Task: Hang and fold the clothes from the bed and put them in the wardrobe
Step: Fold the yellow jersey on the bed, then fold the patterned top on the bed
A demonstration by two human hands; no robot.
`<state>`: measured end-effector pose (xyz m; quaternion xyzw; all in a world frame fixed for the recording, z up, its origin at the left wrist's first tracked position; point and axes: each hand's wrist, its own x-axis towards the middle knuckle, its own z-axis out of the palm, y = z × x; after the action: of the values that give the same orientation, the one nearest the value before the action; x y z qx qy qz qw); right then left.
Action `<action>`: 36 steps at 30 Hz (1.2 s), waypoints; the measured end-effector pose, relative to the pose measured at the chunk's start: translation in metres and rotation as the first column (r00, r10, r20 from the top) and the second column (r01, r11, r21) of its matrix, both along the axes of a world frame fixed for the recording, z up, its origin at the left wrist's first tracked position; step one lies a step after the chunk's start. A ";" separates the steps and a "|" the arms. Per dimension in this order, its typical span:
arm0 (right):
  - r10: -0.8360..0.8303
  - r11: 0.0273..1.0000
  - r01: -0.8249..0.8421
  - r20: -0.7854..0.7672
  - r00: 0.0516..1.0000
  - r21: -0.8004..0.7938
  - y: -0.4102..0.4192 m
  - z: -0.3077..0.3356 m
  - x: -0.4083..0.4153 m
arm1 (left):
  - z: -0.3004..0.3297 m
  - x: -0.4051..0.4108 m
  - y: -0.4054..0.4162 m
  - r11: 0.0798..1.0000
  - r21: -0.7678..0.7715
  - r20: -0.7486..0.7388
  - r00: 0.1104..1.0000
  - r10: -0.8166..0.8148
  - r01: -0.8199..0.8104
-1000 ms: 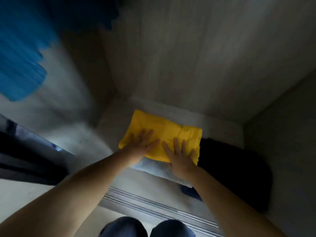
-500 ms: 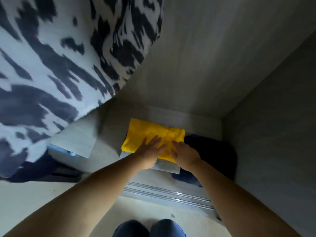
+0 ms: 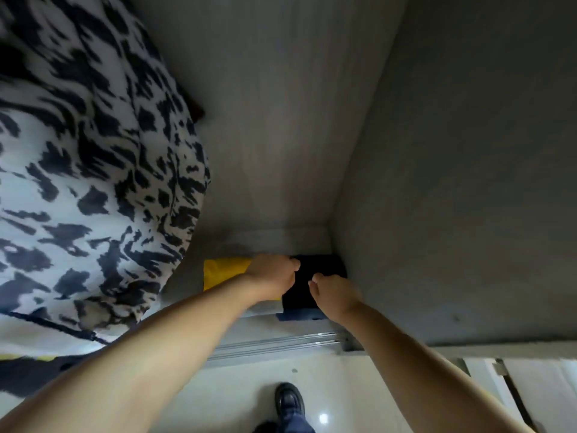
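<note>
On wardrobe floor [image 3: 281, 235]: my hands moved right off the yellow fold [image 3: 223, 271] onto the dark pile [image 3: 324, 267]. Left hand [image 3: 274, 271] curled, seems to grip its edge; right hand [image 3: 332, 295] loosely curled, holds nothing. Yellow looks stowed.

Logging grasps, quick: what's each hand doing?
Left hand: fingers curled at the dark garment; grip unclear.
Right hand: loosely curled, holding nothing.

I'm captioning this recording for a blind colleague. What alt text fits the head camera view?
Two bare arms reach into a grey wardrobe, the left hand over a folded yellow cloth and the right hand at a folded black garment beside it. A black-and-white patterned garment hangs at the left.
</note>
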<state>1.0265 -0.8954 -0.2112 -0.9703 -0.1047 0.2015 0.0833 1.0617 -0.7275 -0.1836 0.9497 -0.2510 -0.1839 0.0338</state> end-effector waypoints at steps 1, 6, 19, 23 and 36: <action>-0.022 1.000 0.022 -0.003 1.000 -0.005 -0.007 0.010 -0.008 | 0.009 -0.002 -0.008 0.999 -0.002 -0.009 0.999 -0.032 0.032; -0.217 0.975 0.215 -0.045 0.975 -0.054 -0.045 0.053 -0.067 | 0.048 -0.026 -0.045 0.971 -0.050 -0.032 0.972 -0.234 0.232; -0.756 0.626 0.739 0.039 0.653 -0.248 -0.216 0.160 -0.303 | 0.133 -0.188 -0.272 0.465 0.007 0.093 0.462 -0.882 0.886; -0.847 0.473 0.832 0.109 0.520 -0.289 -0.273 0.187 -0.385 | 0.175 -0.237 -0.360 0.328 0.013 0.212 0.318 -0.924 0.945; -0.962 0.202 0.944 0.125 0.241 -0.262 -0.446 0.218 -0.574 | 0.214 -0.386 -0.576 0.230 -0.013 0.205 0.228 -0.952 0.973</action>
<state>0.4529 -1.3414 0.0068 -0.8213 0.5474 0.1516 0.0530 0.6758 -1.3039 0.0308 0.5982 -0.7969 -0.0743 -0.0410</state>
